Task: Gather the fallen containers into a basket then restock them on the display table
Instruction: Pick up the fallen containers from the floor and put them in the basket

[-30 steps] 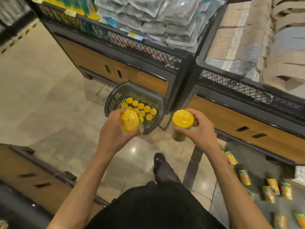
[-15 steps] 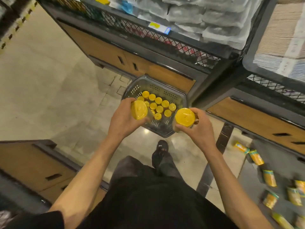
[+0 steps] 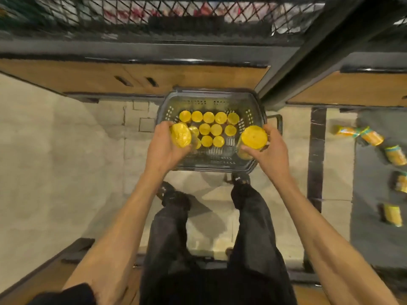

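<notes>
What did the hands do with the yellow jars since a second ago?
Both moved forward: the left hand now holds the left jar over the basket; the right hand holds the right jar over its right rim. Neither let go. The basket stayed on the floor, jars standing inside.

Both my arms reach forward and down, forearms bare. My left hand (image 3: pixel 164 148) grips a yellow-lidded container (image 3: pixel 181 135), fingers curled round its side; my right hand (image 3: pixel 272 153) grips a second container (image 3: pixel 253 137) likewise.

Containers (image 3: pixel 210 129) in basket (image 3: pixel 255 119); packets (image 3: pixel 395 155) on floor right
</notes>
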Demonstrator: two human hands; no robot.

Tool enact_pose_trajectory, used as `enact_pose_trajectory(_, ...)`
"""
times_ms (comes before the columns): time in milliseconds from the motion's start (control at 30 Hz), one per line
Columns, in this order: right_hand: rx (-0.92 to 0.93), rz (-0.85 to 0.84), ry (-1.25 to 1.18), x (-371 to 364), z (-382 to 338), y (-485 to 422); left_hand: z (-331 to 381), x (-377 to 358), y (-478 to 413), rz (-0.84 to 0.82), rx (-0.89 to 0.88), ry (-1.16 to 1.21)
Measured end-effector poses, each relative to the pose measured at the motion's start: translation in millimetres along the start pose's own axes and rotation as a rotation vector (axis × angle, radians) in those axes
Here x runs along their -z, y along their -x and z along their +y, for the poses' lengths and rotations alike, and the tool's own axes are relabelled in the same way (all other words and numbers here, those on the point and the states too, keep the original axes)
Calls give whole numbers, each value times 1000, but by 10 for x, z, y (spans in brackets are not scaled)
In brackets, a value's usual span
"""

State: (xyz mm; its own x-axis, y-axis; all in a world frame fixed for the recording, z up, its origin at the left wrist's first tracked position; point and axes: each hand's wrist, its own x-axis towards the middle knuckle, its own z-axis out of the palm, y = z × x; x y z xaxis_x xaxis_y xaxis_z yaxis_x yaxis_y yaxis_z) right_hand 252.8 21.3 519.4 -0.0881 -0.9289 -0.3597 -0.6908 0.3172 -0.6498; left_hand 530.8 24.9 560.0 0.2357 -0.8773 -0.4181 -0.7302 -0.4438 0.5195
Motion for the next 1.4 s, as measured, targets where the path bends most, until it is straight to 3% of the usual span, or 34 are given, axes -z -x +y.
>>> enact_pose_trajectory(333, -220, 153, -40, -1617, 871, -667, -1147, -966, -1437, -112, -98, -125)
enact_pose_trajectory(533, -278, 273, -23, -2251, 1365, -925, -1489, -1534, -2024, -63, -136, -127)
enact_pose_trajectory(667, -360, 288, -26, -2528, 1674, -1094, -1573, -1810, -2239, 37, -173, -120)
enact_pose_trajectory(1000, -506, 289, -75, -3078, 2202, -1696, -1932, -2345, -2673, 113, -142, -178)
enact_pose_trajectory(1233, -719, 210, -45, -3311, 2410, -1997, -2144, -2511, -2861, 188, -117, -157)
enact_pose_trajectory(1400, -758, 197, -38, -3410, 2485, -2055, -2155, -2508, -2965, 268, -101, -170)
